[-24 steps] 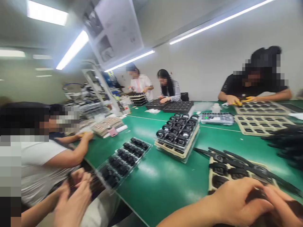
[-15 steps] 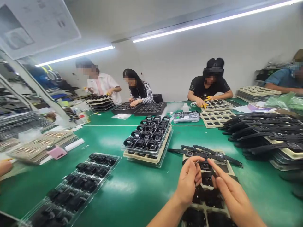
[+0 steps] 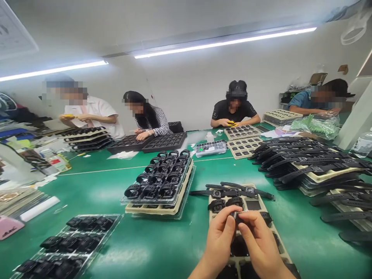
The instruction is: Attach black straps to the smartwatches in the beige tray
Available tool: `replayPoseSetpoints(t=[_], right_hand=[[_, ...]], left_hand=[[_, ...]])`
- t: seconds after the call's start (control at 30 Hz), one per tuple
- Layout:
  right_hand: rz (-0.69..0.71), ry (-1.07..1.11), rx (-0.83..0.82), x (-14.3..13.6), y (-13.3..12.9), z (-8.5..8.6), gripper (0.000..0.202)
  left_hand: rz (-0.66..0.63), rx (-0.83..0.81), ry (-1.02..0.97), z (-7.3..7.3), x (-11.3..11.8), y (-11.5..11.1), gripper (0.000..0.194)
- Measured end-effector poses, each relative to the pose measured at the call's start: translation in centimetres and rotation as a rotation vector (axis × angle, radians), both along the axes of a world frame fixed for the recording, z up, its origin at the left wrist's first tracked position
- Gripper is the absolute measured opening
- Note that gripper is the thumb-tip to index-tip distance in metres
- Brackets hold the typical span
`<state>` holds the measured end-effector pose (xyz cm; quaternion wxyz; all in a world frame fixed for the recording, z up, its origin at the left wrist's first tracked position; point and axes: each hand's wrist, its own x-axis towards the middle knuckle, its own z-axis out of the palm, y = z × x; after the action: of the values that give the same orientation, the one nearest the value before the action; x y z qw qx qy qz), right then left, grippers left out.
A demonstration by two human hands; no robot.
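My left hand (image 3: 218, 239) and my right hand (image 3: 259, 243) meet low in the middle of the view, fingertips pinched together on a small black watch part (image 3: 236, 215). They hover over a beige tray (image 3: 255, 205) with pockets that hold black watches. Two watches with open straps (image 3: 232, 190) lie across the tray's far end. A stacked tray of black watch bodies (image 3: 161, 178) stands to the left of my hands on the green table (image 3: 162, 248).
A clear tray of black parts (image 3: 66, 244) lies at the near left. Piles of strapped watches on beige trays (image 3: 314, 164) fill the right. Several other people sit around the table's far side with their own trays (image 3: 242, 140).
The view has swung to the right. My hands came up from the lower right edge and closed together over the beige tray, pinching the small part.
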<state>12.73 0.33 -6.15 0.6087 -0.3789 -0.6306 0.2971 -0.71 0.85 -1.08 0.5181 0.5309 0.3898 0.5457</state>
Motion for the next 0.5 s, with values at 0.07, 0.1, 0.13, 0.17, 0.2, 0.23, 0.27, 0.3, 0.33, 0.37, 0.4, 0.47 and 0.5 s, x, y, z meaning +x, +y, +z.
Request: replayPoseSetpoints(t=[0.07,0.1,0.13,0.17,0.2,0.23,0.27,0.3,0.33,0.37,0.4,0.47,0.5], right_hand=[[-0.011,-0.011,0.04,-0.1,0.2,-0.2,0.015],[-0.027,-0.011,0.065,-0.1,0.3,-0.1,0.016],[-0.043,-0.015,0.093,-0.2,0.3,0.1,0.016],[-0.054,-0.024,0.118,-0.3,0.4,0.3,0.016],[-0.062,-0.037,0.139,-0.4,0.5,0.7,0.016],[-0.067,-0.05,0.155,-0.5,0.6,1.0,0.015],[-0.07,-0.059,0.164,-0.7,0.7,1.4,0.013],[-0.077,-0.06,0.171,-0.8,0.7,1.6,0.012],[-0.09,-0.049,0.183,-1.0,0.8,1.8,0.011],[-0.108,-0.031,0.2,-1.2,0.9,2.0,0.011],[-0.13,-0.008,0.222,-1.3,1.0,2.0,0.013],[-0.162,0.02,0.266,-1.5,1.2,1.9,0.015],[-0.16,0.017,0.289,-1.5,1.2,1.8,0.015]], left_hand=[[0.008,0.017,0.042,0.0,-0.1,0.2,0.054],[0.001,0.003,0.044,0.1,0.0,0.3,0.054],[-0.007,-0.033,0.028,0.1,0.1,0.3,0.055],[-0.006,-0.081,-0.003,0.1,0.2,0.3,0.056],[0.007,-0.132,-0.047,0.0,0.4,0.4,0.057],[0.03,-0.177,-0.094,0.0,0.5,0.4,0.057],[0.058,-0.212,-0.135,-0.1,0.6,0.4,0.057],[0.081,-0.23,-0.159,-0.2,0.5,0.5,0.056],[0.092,-0.233,-0.162,-0.3,0.4,0.6,0.055],[0.084,-0.223,-0.14,-0.3,0.1,0.8,0.055],[0.065,-0.204,-0.098,-0.4,-0.2,1.1,0.055],[0.02,-0.156,-0.002,-0.6,-0.8,1.6,0.056],[0.003,-0.138,0.037,-0.7,-1.0,1.8,0.056]])
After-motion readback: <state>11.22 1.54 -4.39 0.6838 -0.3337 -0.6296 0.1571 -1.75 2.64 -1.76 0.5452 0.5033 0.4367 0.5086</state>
